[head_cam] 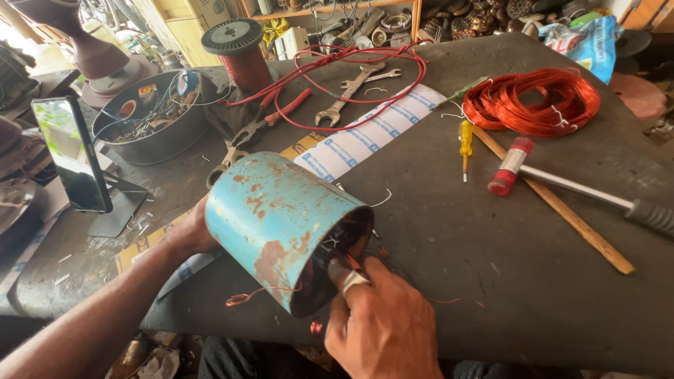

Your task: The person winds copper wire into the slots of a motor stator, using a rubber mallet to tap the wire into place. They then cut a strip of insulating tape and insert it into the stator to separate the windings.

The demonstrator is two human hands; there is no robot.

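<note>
left hand (188,235) steadies blue cylinder (284,224) | right hand (382,326) fingers probably pinch copper wire (353,262) inside | risk: thin wire snaps if pulled hard

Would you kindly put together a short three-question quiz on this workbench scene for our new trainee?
1. True or false: the left hand steadies the blue rusty cylinder from behind.
2. Where do the right hand fingers reach? A) into the cylinder's open end, B) to the yellow screwdriver, C) to the mallet.
3. Which item lies on the table nearest the coil of red copper wire: the screwdriver or the phone on a stand?

Key
1. True.
2. A.
3. The screwdriver.
</note>
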